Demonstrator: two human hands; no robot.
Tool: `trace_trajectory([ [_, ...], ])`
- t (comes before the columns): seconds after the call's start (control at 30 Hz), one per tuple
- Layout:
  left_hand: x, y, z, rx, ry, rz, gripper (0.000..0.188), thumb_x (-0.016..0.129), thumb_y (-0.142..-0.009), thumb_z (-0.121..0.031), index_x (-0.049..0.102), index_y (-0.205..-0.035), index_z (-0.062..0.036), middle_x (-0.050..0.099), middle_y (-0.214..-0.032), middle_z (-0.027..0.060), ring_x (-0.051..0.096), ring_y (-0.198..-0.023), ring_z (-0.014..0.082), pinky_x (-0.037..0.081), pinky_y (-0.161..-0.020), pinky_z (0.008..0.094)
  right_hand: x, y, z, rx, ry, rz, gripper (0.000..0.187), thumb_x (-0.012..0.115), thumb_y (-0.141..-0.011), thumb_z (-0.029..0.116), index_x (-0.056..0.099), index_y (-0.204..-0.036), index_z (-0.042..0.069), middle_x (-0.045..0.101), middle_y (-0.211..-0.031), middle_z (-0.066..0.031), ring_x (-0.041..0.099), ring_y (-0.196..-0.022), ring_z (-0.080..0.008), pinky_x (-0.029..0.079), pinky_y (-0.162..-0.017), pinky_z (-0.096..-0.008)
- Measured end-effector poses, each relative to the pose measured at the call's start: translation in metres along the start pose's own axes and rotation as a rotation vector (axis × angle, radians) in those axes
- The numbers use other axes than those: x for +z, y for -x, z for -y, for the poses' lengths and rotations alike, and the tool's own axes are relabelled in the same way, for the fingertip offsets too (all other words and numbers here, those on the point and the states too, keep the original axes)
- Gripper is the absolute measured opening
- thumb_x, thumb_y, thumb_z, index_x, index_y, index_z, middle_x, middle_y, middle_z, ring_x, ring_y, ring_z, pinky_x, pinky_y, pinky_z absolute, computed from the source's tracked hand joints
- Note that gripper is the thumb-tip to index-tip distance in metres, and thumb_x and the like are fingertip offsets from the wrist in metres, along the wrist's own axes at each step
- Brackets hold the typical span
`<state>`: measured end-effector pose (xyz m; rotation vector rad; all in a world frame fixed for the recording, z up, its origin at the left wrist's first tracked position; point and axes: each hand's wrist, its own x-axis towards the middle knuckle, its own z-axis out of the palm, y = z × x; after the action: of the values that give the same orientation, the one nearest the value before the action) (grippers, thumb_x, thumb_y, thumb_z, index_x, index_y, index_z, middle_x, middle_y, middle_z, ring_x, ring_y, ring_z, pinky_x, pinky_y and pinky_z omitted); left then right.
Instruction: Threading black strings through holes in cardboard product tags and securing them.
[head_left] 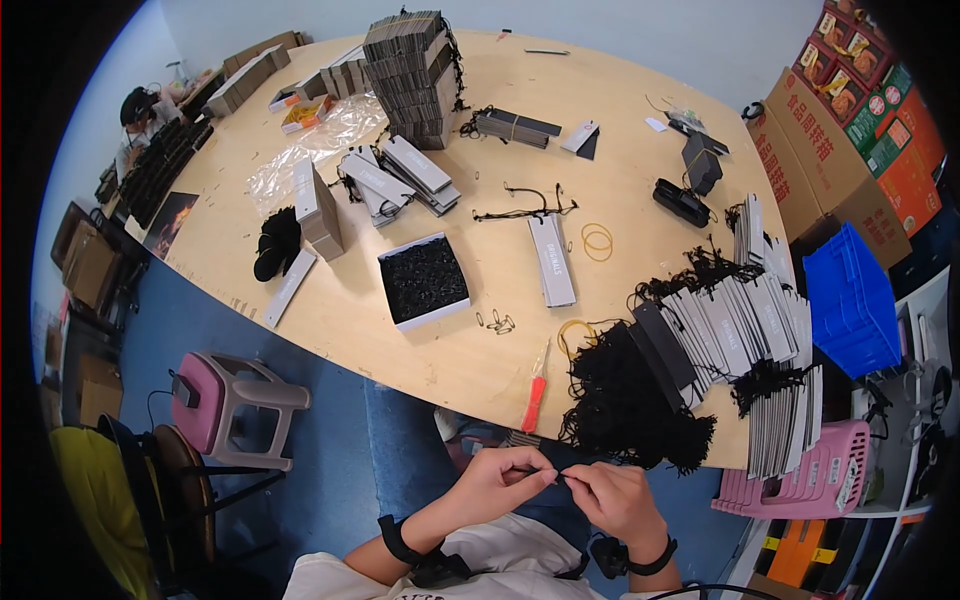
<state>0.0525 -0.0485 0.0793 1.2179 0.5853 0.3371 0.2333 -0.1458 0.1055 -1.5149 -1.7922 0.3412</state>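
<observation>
My left hand (503,486) and my right hand (616,500) meet in front of the table's near edge. Both are closed in a pinch on a small black piece (560,479), mostly covered by the fingertips; its kind cannot be made out. Just beyond them lies a heap of black cords (635,400), joined to rows of grey-white hang tags (725,325). A red-handled tool (535,402) rests on the table left of the cords. Farther off are a stack of tags (552,262), a white box of small black parts (425,282) and several small metal pins (496,322).
On the wooden table (350,320) stands a tall banded stack of grey tags (410,85). Rubber bands (597,242) lie mid-table. At the right are a blue crate (852,300), a pink basket (800,480) and cartons (810,160). A pink-topped stool (240,410) is at left; another person (140,125) sits far left.
</observation>
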Motion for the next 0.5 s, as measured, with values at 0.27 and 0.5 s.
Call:
trace_trajectory([
  [0.27, 0.0003, 0.0018, 0.0009, 0.007, 0.003, 0.001, 0.011, 0.065, -0.094, -0.01, 0.069, -0.097, -0.0001, 0.053, -0.07, -0.0083, 0.035, -0.06, -0.0017, 0.026, -0.05, 0.0187, -0.0017, 0.0013, -0.0027, 0.013, -0.063, -0.005, 0.014, 0.073, -0.076, -0.002, 0.065, -0.087, 0.002, 0.06, -0.063, -0.0069, 0.058, -0.048, -0.0198, 0.043, -0.045, -0.0293],
  [0.5, 0.0035, 0.0024, -0.0043, 0.044, -0.015, -0.038, 0.012, 0.067, -0.093, -0.009, 0.071, -0.1, 0.0003, 0.055, -0.069, -0.0078, 0.035, -0.059, -0.0014, 0.026, -0.049, 0.0195, -0.0025, 0.0005, -0.0021, 0.012, -0.099, -0.026, 0.012, 0.072, -0.075, -0.004, 0.066, -0.084, 0.002, 0.058, -0.06, -0.0059, 0.055, -0.045, -0.0179, 0.041, -0.044, -0.0278],
])
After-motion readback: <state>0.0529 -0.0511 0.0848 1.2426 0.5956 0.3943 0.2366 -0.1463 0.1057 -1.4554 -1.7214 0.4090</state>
